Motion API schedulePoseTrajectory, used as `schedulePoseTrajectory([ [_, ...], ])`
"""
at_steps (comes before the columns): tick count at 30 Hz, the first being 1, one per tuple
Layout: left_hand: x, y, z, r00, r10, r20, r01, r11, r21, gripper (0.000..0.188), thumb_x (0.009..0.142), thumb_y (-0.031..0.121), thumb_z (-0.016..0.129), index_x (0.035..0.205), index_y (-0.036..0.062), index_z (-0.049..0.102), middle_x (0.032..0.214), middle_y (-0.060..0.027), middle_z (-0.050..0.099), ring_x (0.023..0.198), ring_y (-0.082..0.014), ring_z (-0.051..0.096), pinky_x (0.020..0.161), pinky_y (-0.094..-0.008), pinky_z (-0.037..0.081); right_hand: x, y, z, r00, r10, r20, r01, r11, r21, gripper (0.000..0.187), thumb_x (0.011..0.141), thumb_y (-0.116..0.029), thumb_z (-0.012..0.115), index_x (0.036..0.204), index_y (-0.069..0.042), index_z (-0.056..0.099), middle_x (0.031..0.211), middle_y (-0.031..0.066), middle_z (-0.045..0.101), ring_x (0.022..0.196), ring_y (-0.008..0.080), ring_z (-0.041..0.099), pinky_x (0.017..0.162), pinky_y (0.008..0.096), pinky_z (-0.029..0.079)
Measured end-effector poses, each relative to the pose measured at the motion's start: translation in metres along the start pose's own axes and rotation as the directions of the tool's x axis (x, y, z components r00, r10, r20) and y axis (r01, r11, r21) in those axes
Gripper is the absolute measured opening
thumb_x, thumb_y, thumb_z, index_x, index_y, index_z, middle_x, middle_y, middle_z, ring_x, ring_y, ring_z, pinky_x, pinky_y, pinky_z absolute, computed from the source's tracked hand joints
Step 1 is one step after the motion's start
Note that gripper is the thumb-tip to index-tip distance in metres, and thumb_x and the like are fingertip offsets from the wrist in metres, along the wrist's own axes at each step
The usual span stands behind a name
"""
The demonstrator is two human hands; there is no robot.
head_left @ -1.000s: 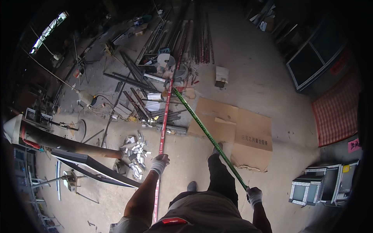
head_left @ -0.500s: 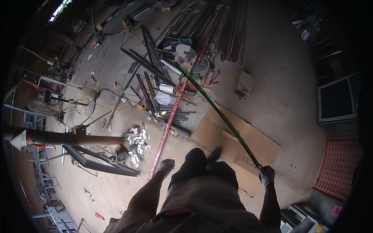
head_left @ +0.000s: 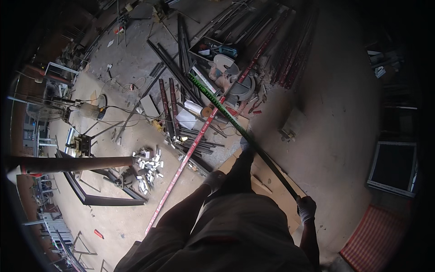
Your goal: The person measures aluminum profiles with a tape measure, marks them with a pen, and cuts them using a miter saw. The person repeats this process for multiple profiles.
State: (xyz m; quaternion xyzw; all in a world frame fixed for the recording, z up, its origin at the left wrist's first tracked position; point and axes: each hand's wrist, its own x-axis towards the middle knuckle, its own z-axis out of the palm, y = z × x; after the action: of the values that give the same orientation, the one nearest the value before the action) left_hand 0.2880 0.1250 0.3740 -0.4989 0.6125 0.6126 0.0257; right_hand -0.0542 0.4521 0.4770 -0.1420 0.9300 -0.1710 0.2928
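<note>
My gloved right hand (head_left: 306, 208) grips the near end of a long, dark bar with green markings (head_left: 256, 146). The bar slants away to the far left and passes over a long red bar (head_left: 181, 165) with white print. My left hand (head_left: 215, 180), also gloved, hangs beside my left thigh, apart from the bars; its fingers are too dark to make out. The red bar runs across a miter saw (head_left: 226, 68) at the far middle. The green-marked bar's far end lies in front of the saw, over several dark metal strips.
Flattened cardboard (head_left: 272, 181) lies under and beside my legs. Short offcuts (head_left: 148, 167) are heaped at the left, near a thick pipe (head_left: 77, 163). Cables and metal strips litter the floor around the saw. A framed panel (head_left: 393, 165) and a checked red cloth (head_left: 371, 233) are at the right.
I have stepped forward, one leg now well ahead on the cardboard. The green-marked bar has moved forward with my right hand, and its far end reaches further left across the red bar.
</note>
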Motion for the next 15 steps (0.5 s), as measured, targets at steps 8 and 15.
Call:
schedulePoseTrajectory([
  [8,0.166,0.041,-0.043,0.987,0.108,-0.121,-0.063,0.943,0.326,0.017,0.096,0.02,0.062,0.09,0.0067,0.07,0.079,0.0013,0.065,0.074,-0.0098,0.057,0.068,-0.0321,0.048,0.172,-0.149,-0.036,0.991,-0.015,0.132,0.035,0.988,-0.151,0.042,0.085,-0.044,0.079,0.082,-0.003,0.069,0.072,0.0113,0.072,0.067,0.0261,0.07,0.07,0.0388,0.056],
  [15,0.211,0.156,-0.042,0.977,-0.003,-0.214,0.024,0.995,0.096,0.025,0.094,0.028,0.065,0.104,0.0071,0.074,0.092,-0.0133,0.075,0.088,-0.0252,0.071,0.081,-0.0382,0.055,0.29,-0.282,-0.076,0.957,-0.058,0.284,0.096,0.988,-0.122,0.044,0.086,-0.045,0.079,0.084,-0.002,0.068,0.072,0.0107,0.071,0.065,0.0243,0.067,0.068,0.0392,0.054],
])
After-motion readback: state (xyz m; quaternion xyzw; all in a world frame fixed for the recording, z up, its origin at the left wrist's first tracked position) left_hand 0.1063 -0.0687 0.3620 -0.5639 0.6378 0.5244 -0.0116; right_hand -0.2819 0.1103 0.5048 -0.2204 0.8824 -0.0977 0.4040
